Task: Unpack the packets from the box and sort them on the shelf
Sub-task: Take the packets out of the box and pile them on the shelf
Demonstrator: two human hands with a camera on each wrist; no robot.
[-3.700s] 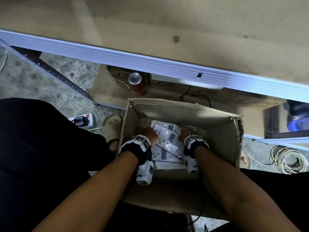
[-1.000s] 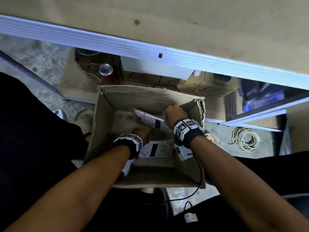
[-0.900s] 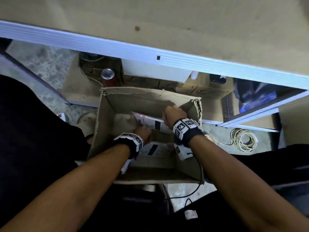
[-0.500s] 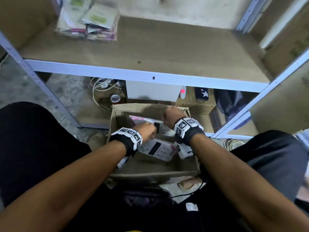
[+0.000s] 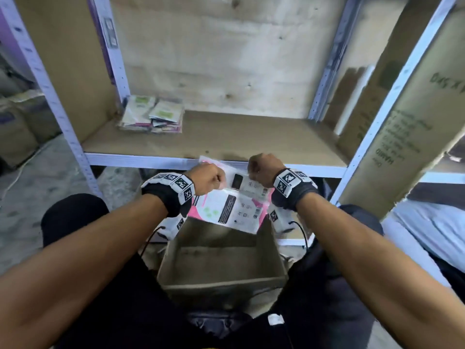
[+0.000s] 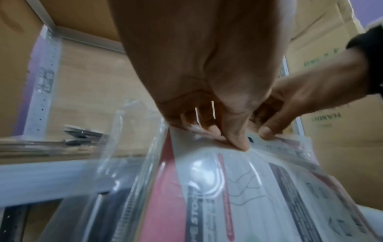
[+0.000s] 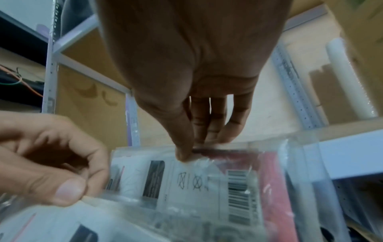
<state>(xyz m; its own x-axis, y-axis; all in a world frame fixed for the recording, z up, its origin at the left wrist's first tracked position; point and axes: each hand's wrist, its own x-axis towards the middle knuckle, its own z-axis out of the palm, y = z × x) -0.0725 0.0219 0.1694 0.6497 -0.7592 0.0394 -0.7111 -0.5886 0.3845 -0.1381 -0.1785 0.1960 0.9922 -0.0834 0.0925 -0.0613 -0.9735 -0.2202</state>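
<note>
I hold two clear-wrapped white and pink packets over the open cardboard box [image 5: 221, 263], just in front of the shelf edge. My left hand [image 5: 208, 178] pinches the top of the lower packet [image 5: 226, 210], thumb on its front [image 6: 238, 142]. My right hand [image 5: 263, 167] pinches the upper packet [image 5: 242, 182] by its top edge, seen close in the right wrist view [image 7: 207, 180]. The two packets overlap. A pile of packets [image 5: 153, 114] lies at the back left of the wooden shelf board [image 5: 239, 137]. The part of the box's inside that I see is bare cardboard.
White metal uprights [image 5: 63, 122] frame the shelf on both sides. Tall cardboard cartons [image 5: 407, 117] lean at the right. Most of the shelf board right of the pile is bare wood. My dark-clothed legs flank the box on the floor.
Both hands have lifted out of the box, each with a packet, up to the level of the shelf edge. My head has tilted up, so the shelf and its pile are in view.
</note>
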